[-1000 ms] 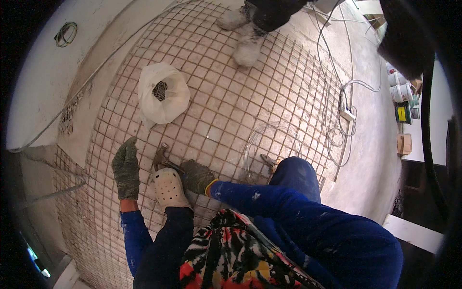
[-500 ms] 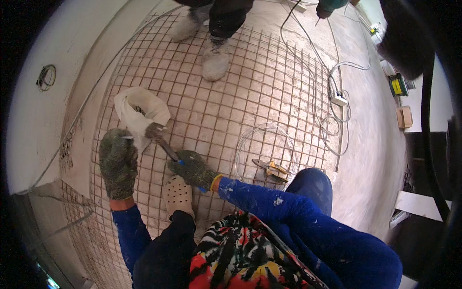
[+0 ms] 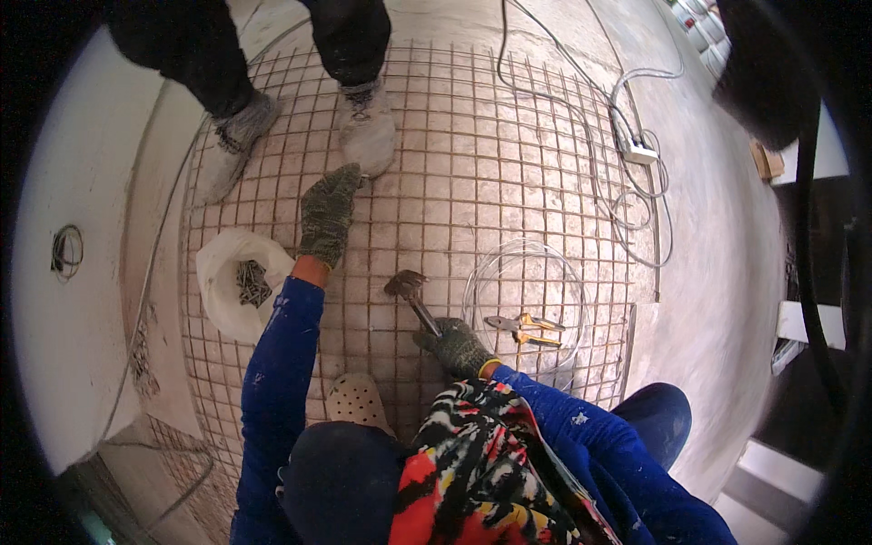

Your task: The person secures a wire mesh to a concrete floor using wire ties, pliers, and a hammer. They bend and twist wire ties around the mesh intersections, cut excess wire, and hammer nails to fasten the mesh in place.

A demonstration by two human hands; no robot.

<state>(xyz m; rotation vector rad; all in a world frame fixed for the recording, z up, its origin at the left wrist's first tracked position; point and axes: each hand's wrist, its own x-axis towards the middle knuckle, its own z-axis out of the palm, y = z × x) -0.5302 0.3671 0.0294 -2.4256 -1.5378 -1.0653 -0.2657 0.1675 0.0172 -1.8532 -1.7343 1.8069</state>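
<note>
A rusty wire mesh (image 3: 509, 163) is spread over the concrete floor (image 3: 718, 272). A white bag (image 3: 227, 282) of what seem to be metal ties is seen at its left edge. The gloved left hand (image 3: 327, 213) is laid flat, open and empty, on the mesh. The gloved right hand (image 3: 454, 345) is closed around a pair of pincers (image 3: 411, 295), whose head touches the mesh. Yellow-handled pliers (image 3: 522, 327) lie just beside it.

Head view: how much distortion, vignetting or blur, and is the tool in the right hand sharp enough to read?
Head view: strong fisheye, the mesh wires bow outward, black vignette in the corners; light is even and soft, no glare; the pincers in the right hand are fairly sharp, as is the left hand.
</note>
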